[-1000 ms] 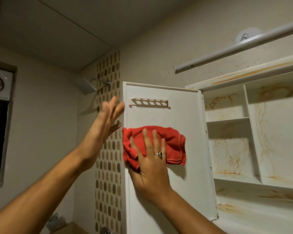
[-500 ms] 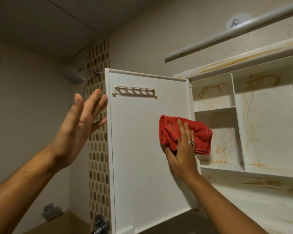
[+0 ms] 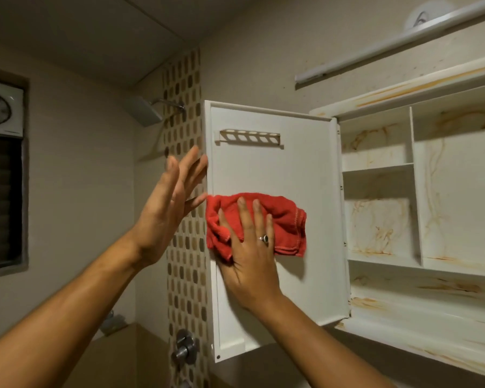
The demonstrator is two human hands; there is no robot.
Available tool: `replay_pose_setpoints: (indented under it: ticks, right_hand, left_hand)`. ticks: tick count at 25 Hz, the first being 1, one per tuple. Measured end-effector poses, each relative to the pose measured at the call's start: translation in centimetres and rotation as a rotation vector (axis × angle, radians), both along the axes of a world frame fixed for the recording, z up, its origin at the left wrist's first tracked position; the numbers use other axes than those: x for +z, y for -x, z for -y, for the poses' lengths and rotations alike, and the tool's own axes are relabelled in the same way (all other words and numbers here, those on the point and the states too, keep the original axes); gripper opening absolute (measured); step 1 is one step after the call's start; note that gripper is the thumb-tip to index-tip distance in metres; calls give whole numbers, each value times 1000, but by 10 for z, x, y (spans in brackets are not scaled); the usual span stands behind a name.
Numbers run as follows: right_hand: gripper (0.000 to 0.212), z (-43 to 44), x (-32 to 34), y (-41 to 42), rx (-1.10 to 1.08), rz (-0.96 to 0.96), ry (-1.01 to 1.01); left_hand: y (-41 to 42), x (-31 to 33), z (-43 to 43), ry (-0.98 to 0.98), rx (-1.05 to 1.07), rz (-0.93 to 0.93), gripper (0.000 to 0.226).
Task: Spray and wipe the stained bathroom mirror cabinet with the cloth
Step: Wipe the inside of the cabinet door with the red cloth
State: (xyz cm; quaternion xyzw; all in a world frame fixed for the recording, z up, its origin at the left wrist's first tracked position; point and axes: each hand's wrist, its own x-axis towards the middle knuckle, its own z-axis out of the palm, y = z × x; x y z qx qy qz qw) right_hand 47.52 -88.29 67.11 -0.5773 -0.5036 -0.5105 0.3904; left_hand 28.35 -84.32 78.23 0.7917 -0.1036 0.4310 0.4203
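Observation:
The white cabinet door (image 3: pixel 300 163) stands swung open, its inner side facing me, with a small slotted rack near its top. My right hand (image 3: pixel 249 253) presses a crumpled red cloth (image 3: pixel 286 222) flat against the door's left half, fingers straight and spread. My left hand (image 3: pixel 171 203) is held upright with straight fingers, its fingertips at the door's outer left edge. To the right, the open cabinet (image 3: pixel 415 208) shows white shelves streaked with orange-brown stains. No spray bottle is in sight.
A long white tube light (image 3: pixel 398 40) runs above the cabinet. A shower head (image 3: pixel 146 113) and a mosaic tile strip (image 3: pixel 185 264) lie left of the door, with tap valves (image 3: pixel 184 350) below. An exhaust fan (image 3: pixel 0 110) and a dark window sit at far left.
My right hand has slid the red cloth from the door's hinge side back to its left half. My left hand has come back up against the door's outer edge.

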Motion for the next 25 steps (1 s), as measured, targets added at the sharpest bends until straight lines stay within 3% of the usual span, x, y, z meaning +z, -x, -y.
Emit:
replay_pose_setpoints:
  ticks: [3, 5, 9, 11, 15, 18, 22, 25]
  right_hand:
    - [66, 16, -42, -13, 41, 40, 153]
    - [61, 38, -30, -49, 91, 72, 188]
    - [83, 90, 17, -135, 222, -384, -11]
    - [85, 89, 6, -148, 229, -410, -27]
    - [85, 86, -85, -132, 194, -480, 18]
    - [74, 83, -101, -111, 37, -356, 40]
    - [66, 30, -34, -31, -4, -68, 39]
    - [72, 2, -41, 7, 4, -62, 25]
  left_hand:
    - [-2, -34, -6, -2, -11, -43, 105]
    - [-3, -44, -7, -2, 0, -44, 105]
    - [-6, -46, -7, -29, 14, -41, 101]
    - [-7, -48, -7, -37, 16, -50, 100]
    - [-7, -48, 0, -25, 11, -74, 104]
    - [-3, -46, 9, -10, 29, -91, 108]
    - [-1, -43, 13, -24, 52, -105, 110]
    - [4, -45, 8, -24, 64, -115, 110]
